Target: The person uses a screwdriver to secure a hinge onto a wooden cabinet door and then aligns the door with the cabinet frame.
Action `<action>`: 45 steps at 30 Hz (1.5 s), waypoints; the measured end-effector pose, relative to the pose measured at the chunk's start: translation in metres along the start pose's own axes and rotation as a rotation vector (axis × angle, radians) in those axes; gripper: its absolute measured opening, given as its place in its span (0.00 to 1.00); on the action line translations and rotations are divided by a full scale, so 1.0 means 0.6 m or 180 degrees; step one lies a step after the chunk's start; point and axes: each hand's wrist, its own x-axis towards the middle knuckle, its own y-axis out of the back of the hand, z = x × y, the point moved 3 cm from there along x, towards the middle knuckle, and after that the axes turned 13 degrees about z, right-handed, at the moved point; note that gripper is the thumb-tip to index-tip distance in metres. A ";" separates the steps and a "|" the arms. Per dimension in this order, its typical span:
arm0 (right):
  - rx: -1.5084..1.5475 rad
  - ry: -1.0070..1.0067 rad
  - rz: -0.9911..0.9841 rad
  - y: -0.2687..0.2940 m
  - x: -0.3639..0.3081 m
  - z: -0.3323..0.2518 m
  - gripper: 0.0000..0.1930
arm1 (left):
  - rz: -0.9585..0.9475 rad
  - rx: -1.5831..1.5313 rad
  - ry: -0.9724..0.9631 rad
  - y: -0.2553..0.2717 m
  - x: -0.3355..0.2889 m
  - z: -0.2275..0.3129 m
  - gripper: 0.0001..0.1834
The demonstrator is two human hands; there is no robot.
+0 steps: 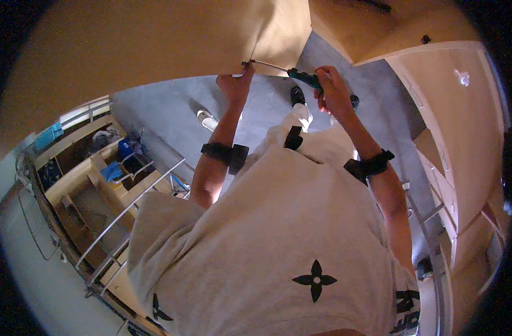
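Note:
A screwdriver (305, 77) with a dark green handle and a thin metal shaft is in my right hand (336, 94), its fingers closed round the handle's end. The shaft points left along the lower edge of a large light-brown wooden panel (155, 47). Where the tip ends, a small dark piece (245, 63) sits against the panel. My left hand (234, 87) pinches at that piece with thumb and finger, the other fingers curled in. What exactly the piece is, I cannot tell; the fingertips partly cover it.
To the right stands a tall light-wood cabinet (463, 123) with doors and handles. Metal rails (134, 208) and wooden compartments (87, 208) holding blue and dark items lie at the left. Below is the grey floor (161, 112), with a white object (207, 119) on it.

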 end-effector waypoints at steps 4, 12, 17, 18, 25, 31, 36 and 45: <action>-0.0178 0.1534 0.0514 -0.008 0.000 -0.001 0.16 | 0.0074 -0.0349 -0.0266 0.003 0.011 -0.001 0.12; 0.0207 0.0216 0.0355 -0.030 0.002 0.029 0.17 | 0.0217 -0.0071 -0.0628 0.014 0.024 0.004 0.12; 0.0145 0.0071 0.0153 -0.036 0.005 0.005 0.17 | 0.0126 -0.0396 -0.0318 0.011 0.029 -0.027 0.13; 0.0188 0.0592 0.0244 -0.038 0.005 -0.007 0.17 | 0.0090 -0.0434 -0.0219 0.008 0.031 -0.033 0.13; 0.0119 0.0534 0.0065 -0.051 -0.001 -0.014 0.17 | 0.0249 -0.0239 -0.0469 0.011 0.042 -0.041 0.12; 0.0020 -0.0450 0.0073 -0.068 0.011 0.010 0.15 | 0.0131 -0.0367 -0.0418 0.019 0.060 -0.048 0.09; -0.0005 0.0687 0.0164 -0.070 0.019 -0.003 0.13 | 0.0172 -0.0361 -0.0577 0.018 0.067 -0.050 0.10; -0.1991 0.3423 0.0219 -0.108 -0.005 -0.035 0.18 | 0.0001 -0.0440 -0.0427 0.019 0.082 -0.065 0.11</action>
